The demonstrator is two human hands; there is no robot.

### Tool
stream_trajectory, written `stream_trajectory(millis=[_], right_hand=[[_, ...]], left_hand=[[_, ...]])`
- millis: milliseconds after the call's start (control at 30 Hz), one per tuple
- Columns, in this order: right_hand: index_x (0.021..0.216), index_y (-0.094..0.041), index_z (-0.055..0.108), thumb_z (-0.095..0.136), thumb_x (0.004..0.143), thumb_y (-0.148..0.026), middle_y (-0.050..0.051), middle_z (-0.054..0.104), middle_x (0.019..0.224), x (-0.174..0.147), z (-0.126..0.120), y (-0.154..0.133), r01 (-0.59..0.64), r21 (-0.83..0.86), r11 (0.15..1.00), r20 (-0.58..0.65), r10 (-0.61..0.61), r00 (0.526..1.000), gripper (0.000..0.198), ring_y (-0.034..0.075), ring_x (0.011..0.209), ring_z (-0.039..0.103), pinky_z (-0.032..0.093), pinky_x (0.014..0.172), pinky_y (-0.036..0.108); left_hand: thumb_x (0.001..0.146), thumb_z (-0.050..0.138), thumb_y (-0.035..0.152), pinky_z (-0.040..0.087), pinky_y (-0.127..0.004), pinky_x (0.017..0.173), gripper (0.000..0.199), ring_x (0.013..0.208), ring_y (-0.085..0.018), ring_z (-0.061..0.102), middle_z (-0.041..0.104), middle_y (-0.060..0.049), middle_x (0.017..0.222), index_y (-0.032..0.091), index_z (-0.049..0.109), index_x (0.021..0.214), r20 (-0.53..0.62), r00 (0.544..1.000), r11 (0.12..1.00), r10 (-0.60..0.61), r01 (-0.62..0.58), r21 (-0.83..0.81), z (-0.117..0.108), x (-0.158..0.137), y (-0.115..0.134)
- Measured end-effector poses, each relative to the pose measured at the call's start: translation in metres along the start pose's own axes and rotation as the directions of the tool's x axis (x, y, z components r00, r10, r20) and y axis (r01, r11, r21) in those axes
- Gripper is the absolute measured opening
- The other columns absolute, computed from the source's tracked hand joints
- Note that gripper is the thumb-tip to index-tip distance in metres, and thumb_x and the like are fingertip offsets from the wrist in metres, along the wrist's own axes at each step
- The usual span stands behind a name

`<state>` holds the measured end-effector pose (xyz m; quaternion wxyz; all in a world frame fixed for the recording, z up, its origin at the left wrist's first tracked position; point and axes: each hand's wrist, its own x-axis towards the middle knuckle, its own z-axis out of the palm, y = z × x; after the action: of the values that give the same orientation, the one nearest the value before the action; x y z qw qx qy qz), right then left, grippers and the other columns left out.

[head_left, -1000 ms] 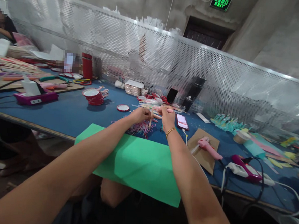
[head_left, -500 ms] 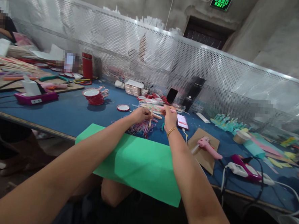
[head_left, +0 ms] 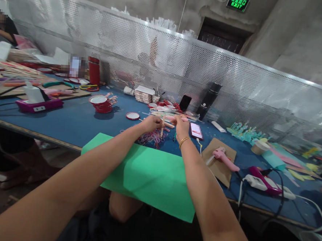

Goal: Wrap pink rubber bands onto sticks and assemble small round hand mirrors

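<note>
My left hand (head_left: 152, 123) is closed on a short, flat, pale wooden stick (head_left: 162, 128), held upright. Close on its right, my right hand (head_left: 181, 127) grips a slim pink pen-like stick (head_left: 184, 119), its left end pointing at the wooden stick. Whether the two touch I cannot tell. Beneath the hands lies a tangle of pink and purple cords (head_left: 151, 139) on the blue table (head_left: 115, 114). A green sheet (head_left: 149, 174) covers my lap and meets the table edge under my forearms.
A pink glue gun (head_left: 225, 159) rests on cardboard (head_left: 214, 145) at the right, near a purple power strip (head_left: 266, 181) with cables. Stacked red-rimmed discs (head_left: 102, 104), a red flask (head_left: 94, 71) and a phone (head_left: 196, 130) stand or lie about. A perforated metal screen (head_left: 127, 45) closes the back.
My right hand and the pink stick have shifted slightly left, closer to the wooden stick. My left hand has stayed nearly still.
</note>
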<state>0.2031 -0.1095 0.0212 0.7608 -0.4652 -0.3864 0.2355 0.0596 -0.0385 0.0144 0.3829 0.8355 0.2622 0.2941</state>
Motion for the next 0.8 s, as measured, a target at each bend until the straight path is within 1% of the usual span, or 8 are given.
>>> stream_trajectory(millis=[100,167,300,400,600,800], right_hand=[[0.067,-0.021,0.054,0.062,0.071,-0.035,-0.005,0.062,0.054,0.0015,-0.0004,-0.0007,0.025,0.028,0.999,-0.021,-0.025,0.999,0.017,0.012,0.052,0.055,0.047,0.056,0.024],[0.068,-0.021,0.054,0.062,0.072,-0.036,-0.004,0.063,0.056,0.0020,-0.0008,-0.0017,0.016,0.047,0.999,-0.021,-0.015,1.000,0.018,0.012,0.053,0.056,0.047,0.057,0.024],[0.065,-0.021,0.052,0.061,0.072,-0.031,-0.006,0.060,0.052,0.0013,-0.0008,-0.0023,-0.011,0.052,0.999,-0.002,0.011,1.000,0.016,0.011,0.049,0.054,0.045,0.054,0.023],[0.063,-0.021,0.052,0.062,0.070,-0.029,-0.006,0.058,0.050,0.0007,-0.0001,-0.0011,-0.013,0.051,0.999,0.018,0.012,1.000,0.015,0.010,0.047,0.051,0.043,0.052,0.023],[0.068,-0.020,0.055,0.063,0.072,-0.034,-0.005,0.061,0.054,0.0008,0.0002,-0.0024,0.013,0.058,0.998,-0.024,-0.011,1.000,0.016,0.012,0.051,0.055,0.047,0.056,0.025],[0.062,-0.022,0.052,0.062,0.070,-0.033,-0.006,0.058,0.049,-0.0015,0.0013,-0.0023,0.006,0.015,1.000,0.026,-0.006,1.000,0.017,0.011,0.047,0.052,0.044,0.051,0.023]], left_hand=[[0.067,0.064,0.042,0.032,-0.022,0.051,0.033,0.051,-0.008,0.041,0.049,0.003,0.049,0.014,0.053,0.052,0.004,1.000,1.000,0.018,-0.018,-0.002,0.0001,-0.0005,0.0013],[0.068,0.064,0.041,0.033,-0.022,0.052,0.032,0.052,-0.008,0.042,0.050,0.003,0.051,0.014,0.054,0.053,-0.001,1.000,1.000,0.009,-0.009,0.007,0.0000,-0.0010,0.0022],[0.069,0.064,0.040,0.033,-0.023,0.053,0.031,0.053,-0.009,0.043,0.052,0.003,0.053,0.014,0.056,0.056,-0.015,1.000,0.999,-0.013,0.014,0.046,0.0000,-0.0013,0.0017],[0.069,0.064,0.041,0.031,-0.022,0.052,0.031,0.052,-0.009,0.042,0.052,0.003,0.053,0.014,0.056,0.055,-0.020,1.000,0.999,-0.008,0.009,0.042,0.0005,-0.0005,-0.0002],[0.069,0.063,0.042,0.033,-0.022,0.052,0.032,0.052,-0.009,0.043,0.052,0.003,0.053,0.014,0.055,0.055,0.000,1.000,1.000,0.003,-0.003,0.030,0.0009,-0.0009,0.0016],[0.068,0.064,0.040,0.031,-0.022,0.050,0.030,0.050,-0.008,0.041,0.052,0.003,0.051,0.015,0.056,0.055,-0.028,0.999,0.998,-0.016,0.017,0.057,0.0004,-0.0022,0.0044]])
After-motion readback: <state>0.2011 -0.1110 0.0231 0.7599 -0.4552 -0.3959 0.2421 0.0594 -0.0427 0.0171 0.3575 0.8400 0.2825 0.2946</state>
